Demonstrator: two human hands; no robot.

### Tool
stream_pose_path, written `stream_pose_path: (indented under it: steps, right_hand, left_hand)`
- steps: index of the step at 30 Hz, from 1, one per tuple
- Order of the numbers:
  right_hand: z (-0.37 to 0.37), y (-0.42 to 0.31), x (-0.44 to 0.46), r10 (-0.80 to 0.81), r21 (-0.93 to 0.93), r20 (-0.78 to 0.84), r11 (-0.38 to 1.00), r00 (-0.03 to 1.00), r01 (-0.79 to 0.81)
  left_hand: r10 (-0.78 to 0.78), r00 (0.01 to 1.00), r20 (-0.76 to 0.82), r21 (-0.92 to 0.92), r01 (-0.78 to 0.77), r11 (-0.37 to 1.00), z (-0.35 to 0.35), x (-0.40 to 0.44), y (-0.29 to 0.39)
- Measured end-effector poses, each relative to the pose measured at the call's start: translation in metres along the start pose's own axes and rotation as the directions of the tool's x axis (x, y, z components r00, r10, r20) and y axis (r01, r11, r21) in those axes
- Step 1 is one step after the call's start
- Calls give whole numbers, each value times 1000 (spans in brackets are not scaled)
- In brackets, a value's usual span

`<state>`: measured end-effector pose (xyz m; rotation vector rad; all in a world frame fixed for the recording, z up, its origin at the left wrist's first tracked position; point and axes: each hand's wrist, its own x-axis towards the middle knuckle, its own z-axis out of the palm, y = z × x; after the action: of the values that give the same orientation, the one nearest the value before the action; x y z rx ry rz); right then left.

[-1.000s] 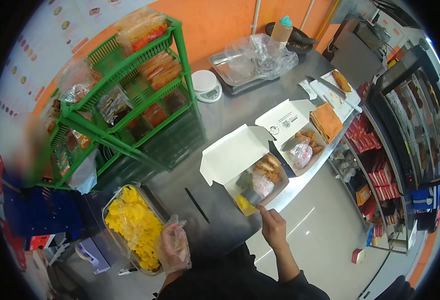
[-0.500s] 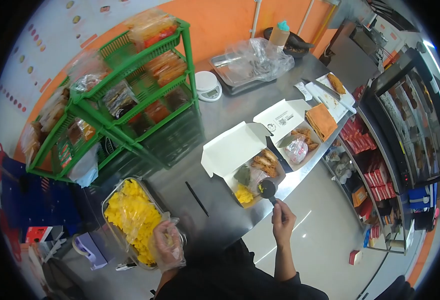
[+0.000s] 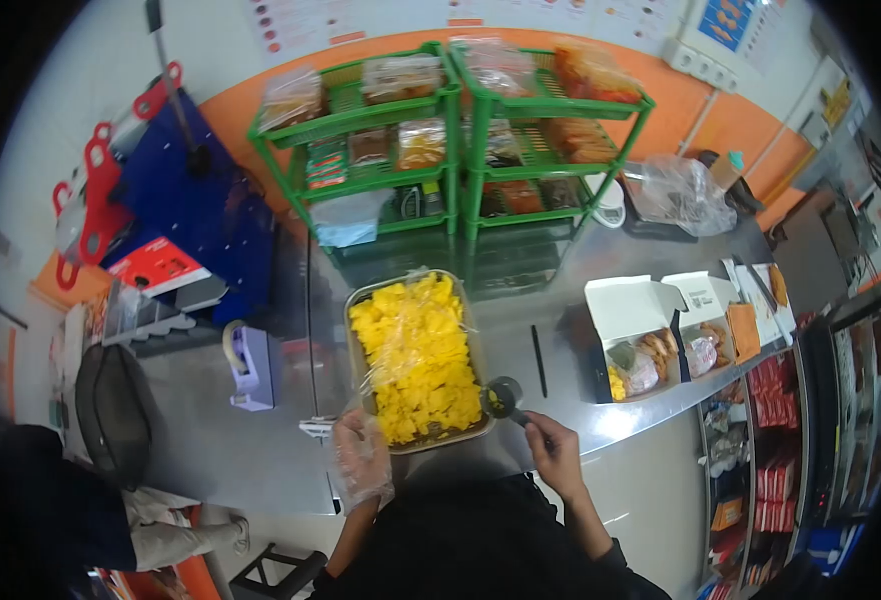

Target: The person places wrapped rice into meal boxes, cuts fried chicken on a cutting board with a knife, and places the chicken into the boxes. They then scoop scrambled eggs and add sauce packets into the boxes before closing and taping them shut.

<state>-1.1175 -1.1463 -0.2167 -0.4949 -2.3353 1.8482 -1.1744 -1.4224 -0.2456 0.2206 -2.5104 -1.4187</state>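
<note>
A metal tray of yellow scrambled egg stands in front of me, with clear plastic film over part of the egg. My left hand, in a clear plastic glove, is at the tray's lower left corner, fingers loosely extended and seemingly holding nothing. Bare, my right hand grips the handle of a black scoop. The scoop's bowl is at the tray's right edge, with a few yellow bits in it. Two open white boxes to the right hold fried chicken and wrapped portions; egg lies in the nearer one.
A black stick lies between the tray and the nearer box. Green racks with bagged food stand behind. A purple tape dispenser is left; an orange cloth and knife are right. A person's leg shows lower left.
The view has swung left. My right hand has carried the scoop from the nearer box to the tray's right edge. My left hand remains near the tray, its fingers looser.
</note>
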Motion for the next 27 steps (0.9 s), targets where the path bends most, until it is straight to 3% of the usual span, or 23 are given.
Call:
stream_pose_path:
  steps: [1,2,3,5,6,10,12,16,19,21,22,24,26,27]
  right_hand:
    - [12,-10,3,-224,-251,75,939,972,236]
    - [22,-17,6,-412,-459,198,763,890,455]
    - [28,-21,8,-415,-461,209,757,885,464]
    - [40,-21,14,-406,-675,385,489,829,552]
    - [44,-18,20,-435,-692,433,401,789,601]
    - [49,-22,20,-276,-772,548,197,790,605]
    - [50,-19,17,-180,-755,615,145,768,639]
    - [59,-20,15,-24,-687,702,241,712,685]
    - [63,-32,9,-69,-601,750,344,658,721]
    - [67,-31,11,-86,-563,772,365,629,741]
    - [67,-30,13,-103,-527,790,390,604,755]
    - [66,-32,22,-65,-511,816,383,574,770]
    - [65,-35,41,-31,-495,838,378,545,782]
    - [65,-36,60,-27,-377,899,463,438,802]
  left_hand:
    - [24,996,88,116,-34,993,-7,-4,-3]
    - [-19,993,117,89,9,996,-10,-11,-8]
    - [-25,994,108,82,16,996,-12,-14,-5]
    - [127,980,152,-58,-120,991,-19,-17,5]
    - [280,944,178,155,-308,939,-24,-15,6]
    - [401,903,155,168,-424,890,-23,-17,-8]
    - [666,698,261,183,-714,676,-20,-16,-25]
    - [667,707,236,154,-705,692,-11,-19,-34]
    - [593,783,185,28,-608,794,-2,-25,-44]
    - [620,735,275,-16,-641,767,5,-23,-56]
    - [620,737,269,-15,-641,768,7,-21,-55]
    - [715,646,267,-82,-724,685,5,-14,-49]
    - [650,679,341,-25,-685,728,-3,-13,-34]
    - [575,708,409,32,-641,767,-4,-13,-28]
